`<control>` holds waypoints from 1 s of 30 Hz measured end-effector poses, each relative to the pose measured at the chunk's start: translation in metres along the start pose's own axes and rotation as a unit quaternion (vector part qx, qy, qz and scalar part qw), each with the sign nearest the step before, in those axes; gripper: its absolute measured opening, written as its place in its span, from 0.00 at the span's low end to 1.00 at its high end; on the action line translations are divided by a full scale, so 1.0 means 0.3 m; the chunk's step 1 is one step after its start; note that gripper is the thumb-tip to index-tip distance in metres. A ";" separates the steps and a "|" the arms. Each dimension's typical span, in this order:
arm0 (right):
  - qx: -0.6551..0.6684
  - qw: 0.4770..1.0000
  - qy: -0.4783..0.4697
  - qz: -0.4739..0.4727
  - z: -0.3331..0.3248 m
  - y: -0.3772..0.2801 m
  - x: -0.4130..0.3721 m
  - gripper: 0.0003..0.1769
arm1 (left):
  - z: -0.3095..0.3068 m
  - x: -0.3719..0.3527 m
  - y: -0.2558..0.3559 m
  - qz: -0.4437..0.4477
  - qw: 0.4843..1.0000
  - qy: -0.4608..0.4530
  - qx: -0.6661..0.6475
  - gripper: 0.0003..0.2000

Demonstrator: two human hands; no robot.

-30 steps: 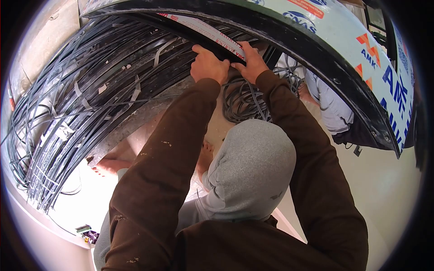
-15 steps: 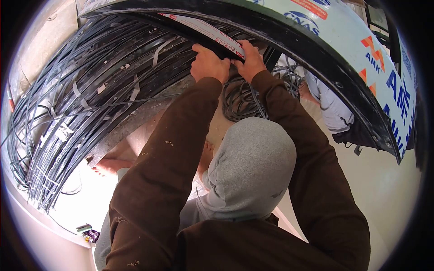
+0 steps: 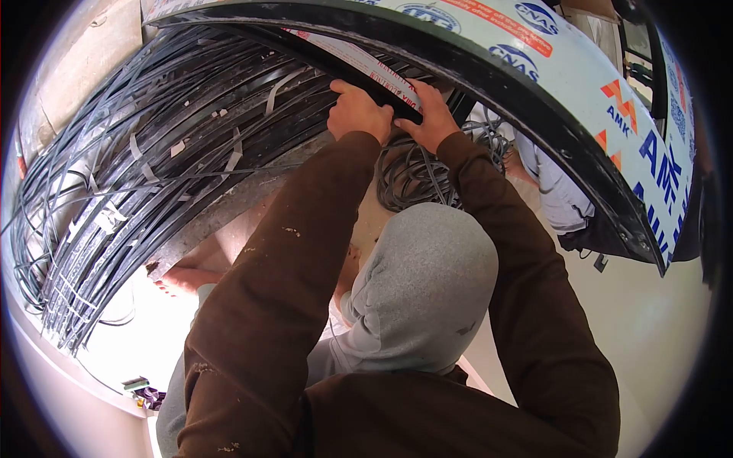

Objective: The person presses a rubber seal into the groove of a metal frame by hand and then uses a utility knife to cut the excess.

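Both my hands reach up and forward to a long black strip [image 3: 305, 42] covered with white film printed in red. My left hand [image 3: 357, 113] is closed around the strip's edge, thumb on top. My right hand [image 3: 429, 114] pinches the white film [image 3: 393, 79] right beside it, and the two hands touch. Brown sleeves cover both arms. Above the strip lies a large black-edged panel [image 3: 580, 69] with white protective film and blue and orange logos.
A big stack of long black strips [image 3: 153, 153] fills the left. A coil of grey cable [image 3: 416, 172] lies on the floor below my hands. A person in a grey hood [image 3: 427, 282] crouches between my arms; another person's light clothing [image 3: 557, 183] shows at right.
Both hands have shifted slightly to the right along the strip, keeping their grip. The view has tilted a little; otherwise nothing has moved.
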State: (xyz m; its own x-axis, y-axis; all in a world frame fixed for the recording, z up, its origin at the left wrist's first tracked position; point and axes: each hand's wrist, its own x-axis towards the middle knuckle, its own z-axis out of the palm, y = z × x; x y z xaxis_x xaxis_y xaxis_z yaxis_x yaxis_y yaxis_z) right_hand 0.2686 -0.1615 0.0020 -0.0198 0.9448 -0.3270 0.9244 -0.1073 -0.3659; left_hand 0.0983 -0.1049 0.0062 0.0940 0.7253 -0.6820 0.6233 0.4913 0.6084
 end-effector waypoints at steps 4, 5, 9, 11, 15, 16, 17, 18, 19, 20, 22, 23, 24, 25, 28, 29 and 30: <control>0.030 0.996 -0.026 0.075 0.017 0.017 -0.003 0.42 | -0.007 -0.007 -0.004 0.011 1.000 0.008 -0.001 0.35; 0.040 0.995 -0.033 0.082 0.008 0.011 -0.002 0.42 | -0.007 -0.012 -0.002 0.012 1.000 0.008 0.001 0.34; 0.049 0.995 -0.031 0.086 0.011 0.015 0.000 0.42 | 0.004 -0.009 -0.003 0.013 1.000 0.020 0.004 0.35; 0.048 0.995 -0.027 0.087 0.019 0.010 -0.003 0.42 | 0.011 -0.012 -0.007 0.017 1.000 0.023 0.005 0.35; 0.048 0.995 -0.025 0.087 0.009 -0.003 0.000 0.42 | 0.019 -0.021 -0.006 0.027 0.999 0.031 0.009 0.35; 0.047 0.995 -0.021 0.083 0.010 -0.004 -0.001 0.42 | 0.019 -0.023 -0.007 0.030 0.999 0.030 0.008 0.35; 0.051 0.994 -0.027 0.091 0.003 -0.013 -0.001 0.41 | 0.016 -0.026 -0.007 0.032 0.999 0.029 0.008 0.34; 0.056 0.993 -0.033 0.099 -0.008 -0.027 -0.001 0.41 | 0.015 -0.028 -0.007 0.030 0.999 0.029 0.009 0.34; 0.060 0.992 -0.040 0.107 -0.012 -0.034 -0.002 0.41 | 0.016 -0.031 -0.003 0.027 0.999 0.029 0.010 0.34; 0.060 0.991 -0.045 0.110 -0.010 -0.030 -0.001 0.40 | 0.018 -0.034 -0.001 0.023 0.999 0.029 0.010 0.34; 0.060 0.990 -0.054 0.117 -0.005 -0.014 0.003 0.39 | 0.028 -0.029 -0.001 0.017 0.999 0.031 0.009 0.35; 0.055 0.993 -0.042 0.095 0.004 0.006 0.000 0.39 | 0.027 -0.026 -0.001 0.014 0.999 0.033 0.008 0.35; 0.049 0.996 -0.029 0.073 0.012 0.031 -0.004 0.38 | 0.026 -0.024 -0.001 0.013 0.999 0.031 0.010 0.35; 0.043 0.998 -0.016 0.051 0.021 0.053 -0.001 0.37 | 0.025 -0.023 0.000 0.012 0.999 0.028 0.011 0.35; 0.022 0.998 -0.003 0.051 0.031 0.062 0.001 0.35 | 0.029 -0.025 -0.005 0.018 0.999 0.026 0.015 0.35; 0.024 0.998 -0.001 0.056 0.034 0.057 0.002 0.35 | 0.030 -0.024 -0.009 0.022 0.999 0.029 0.015 0.35; 0.025 0.998 0.000 0.060 0.035 0.050 0.004 0.34 | 0.029 -0.025 -0.008 0.022 0.999 0.029 0.015 0.35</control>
State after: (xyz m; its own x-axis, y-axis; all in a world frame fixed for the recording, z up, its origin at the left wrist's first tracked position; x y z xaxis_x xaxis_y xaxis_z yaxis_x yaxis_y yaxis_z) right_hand 0.2785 -0.1653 -0.0131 0.0896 0.9241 -0.3714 0.9000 -0.2348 -0.3671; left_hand 0.1029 -0.1157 0.0061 0.0771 0.7729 -0.6298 0.6428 0.4444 0.6240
